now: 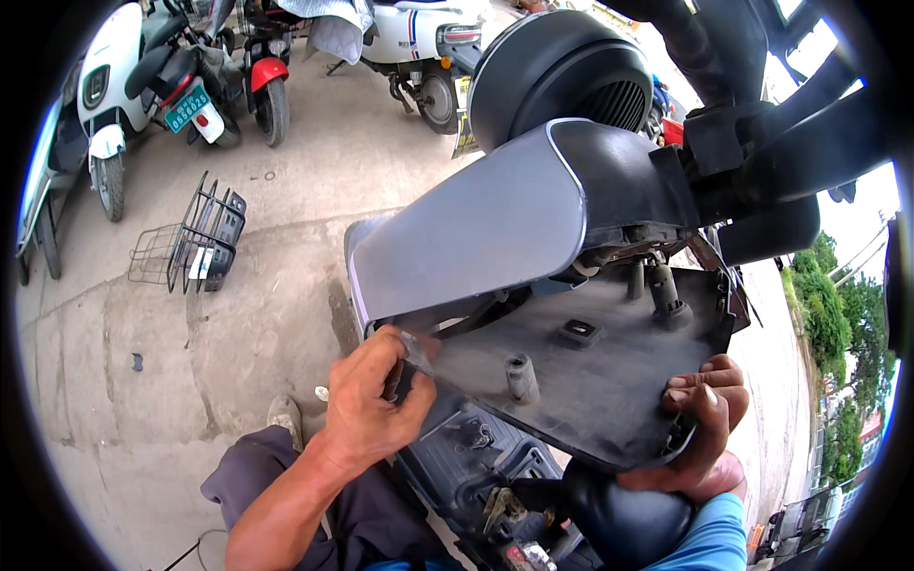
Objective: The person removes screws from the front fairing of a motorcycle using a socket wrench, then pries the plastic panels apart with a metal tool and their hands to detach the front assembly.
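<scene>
A dark plastic scooter body panel (619,381) is tilted away from the front of a scooter, its inner side with round posts facing me. My right hand (705,428) is closed around its lower right edge, fingers on the inner face. At the panel's left end, my left hand (376,400) is closed at the edge, just below the silver-grey front cover (466,228); its fingertips are partly hidden. Above the cover sits a black round headlight housing (562,86). Below the panel lies the scooter's black footboard (476,452).
A black wire basket (205,238) lies on the concrete ground to the left. Several parked scooters, one a white scooter (105,86), stand at the back. Black handlebar parts (790,152) reach over the upper right. My shoe (285,419) rests left of the scooter.
</scene>
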`<action>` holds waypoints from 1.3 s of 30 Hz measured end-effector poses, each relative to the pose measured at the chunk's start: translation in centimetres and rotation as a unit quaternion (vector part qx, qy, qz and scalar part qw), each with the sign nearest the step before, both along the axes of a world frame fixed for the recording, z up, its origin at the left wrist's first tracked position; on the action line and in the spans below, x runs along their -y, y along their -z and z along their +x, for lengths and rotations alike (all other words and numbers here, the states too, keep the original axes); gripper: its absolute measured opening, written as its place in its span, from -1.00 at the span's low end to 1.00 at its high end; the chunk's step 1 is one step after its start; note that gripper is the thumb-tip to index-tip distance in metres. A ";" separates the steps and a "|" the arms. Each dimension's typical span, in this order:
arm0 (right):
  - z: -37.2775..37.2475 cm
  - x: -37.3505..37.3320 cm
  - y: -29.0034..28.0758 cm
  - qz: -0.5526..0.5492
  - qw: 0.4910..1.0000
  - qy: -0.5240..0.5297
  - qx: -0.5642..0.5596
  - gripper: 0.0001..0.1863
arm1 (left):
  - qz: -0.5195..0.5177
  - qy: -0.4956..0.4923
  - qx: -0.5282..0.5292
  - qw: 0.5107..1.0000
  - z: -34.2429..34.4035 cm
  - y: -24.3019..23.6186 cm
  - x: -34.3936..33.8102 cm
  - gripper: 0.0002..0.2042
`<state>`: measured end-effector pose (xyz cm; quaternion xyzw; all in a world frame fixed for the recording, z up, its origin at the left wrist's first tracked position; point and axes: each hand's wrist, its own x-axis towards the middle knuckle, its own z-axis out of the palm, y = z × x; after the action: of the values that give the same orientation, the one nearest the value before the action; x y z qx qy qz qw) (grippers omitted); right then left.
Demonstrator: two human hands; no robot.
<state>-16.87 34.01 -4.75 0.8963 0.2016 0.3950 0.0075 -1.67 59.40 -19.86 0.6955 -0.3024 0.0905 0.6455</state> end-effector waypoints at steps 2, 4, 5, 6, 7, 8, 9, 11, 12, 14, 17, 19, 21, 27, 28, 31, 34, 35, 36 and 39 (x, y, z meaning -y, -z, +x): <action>-0.1 -0.2 -0.2 -0.004 1.000 0.011 0.008 -0.10 | -0.010 0.004 0.009 1.000 0.2 0.0 0.4 -0.77; 0.1 -0.3 0.0 -0.001 1.000 0.018 0.017 -0.10 | -0.013 0.002 0.010 1.000 0.4 0.0 0.4 -0.77; 0.3 -0.4 0.1 0.001 0.999 0.021 0.024 -0.10 | -0.016 0.002 0.006 1.000 0.3 0.0 0.5 -0.77; 0.6 -0.6 0.4 0.007 0.999 0.023 0.034 -0.11 | -0.016 0.001 0.000 1.000 0.3 0.0 0.4 -0.77; 0.7 -0.7 0.5 0.010 0.999 0.023 0.039 -0.11 | -0.017 0.001 0.003 1.000 0.4 0.1 0.4 -0.77; 0.8 -0.7 0.6 0.013 0.999 0.024 0.043 -0.11 | -0.018 0.001 0.006 1.000 0.4 0.3 0.5 -0.76; 0.8 -0.6 0.4 0.013 0.999 0.023 0.039 -0.12 | -0.018 0.001 0.007 1.000 0.4 0.4 0.5 -0.76; 0.6 -0.5 0.5 0.014 0.999 0.024 0.031 -0.12 | 0.000 0.003 0.016 1.000 0.6 0.1 0.2 -0.76; 0.6 -0.4 0.5 0.014 0.999 0.025 0.028 -0.11 | 0.008 0.004 0.021 1.000 0.6 -0.1 0.1 -0.77; -0.3 0.1 0.0 -0.005 0.999 0.033 -0.031 0.05 | 0.006 0.004 0.052 0.999 1.0 0.3 0.0 -0.77; -2.3 1.0 -1.7 -0.045 0.988 0.051 -0.139 0.53 | 0.005 0.009 0.076 0.997 1.4 0.4 -0.3 -0.78; -2.3 0.8 -1.5 -0.036 0.988 0.053 -0.138 0.52 | 0.011 0.015 0.075 0.997 1.5 0.4 -0.5 -0.78; -2.6 1.0 -1.4 -0.031 0.987 0.058 -0.144 0.51 | 0.016 0.022 0.064 0.998 1.4 0.3 -0.7 -0.77; -0.2 0.2 0.1 0.014 1.000 -0.001 -0.014 -0.01 | -0.004 0.008 0.076 0.997 1.0 0.4 -0.2 -0.76; 0.7 -0.2 0.5 0.026 0.999 -0.012 0.020 -0.12 | -0.001 0.010 0.071 0.997 1.1 0.5 -0.1 -0.76; 1.7 -1.0 0.9 0.033 0.997 -0.018 0.062 -0.25 | 0.010 0.014 0.054 0.998 1.1 0.5 -0.3 -0.77; 1.3 -0.7 0.2 0.019 0.998 -0.019 0.052 -0.26 | 0.012 0.010 0.033 0.999 0.6 0.1 -0.3 -0.78; 1.1 -0.4 0.0 0.012 0.999 -0.019 0.045 -0.25 | 0.004 0.009 0.031 0.999 0.6 0.2 0.0 -0.79; 1.0 -0.1 0.0 0.009 0.999 -0.022 0.038 -0.23 | 0.001 0.004 0.030 1.000 0.5 0.4 0.1 -0.80; 1.6 1.0 0.2 0.012 0.997 -0.057 0.056 -0.20 | 0.012 -0.018 -0.005 1.000 0.2 0.6 0.5 -0.81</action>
<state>-15.26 33.01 -4.99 0.8600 0.2467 0.4464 -0.0143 -1.51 58.94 -20.45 0.7091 -0.2877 0.0944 0.6368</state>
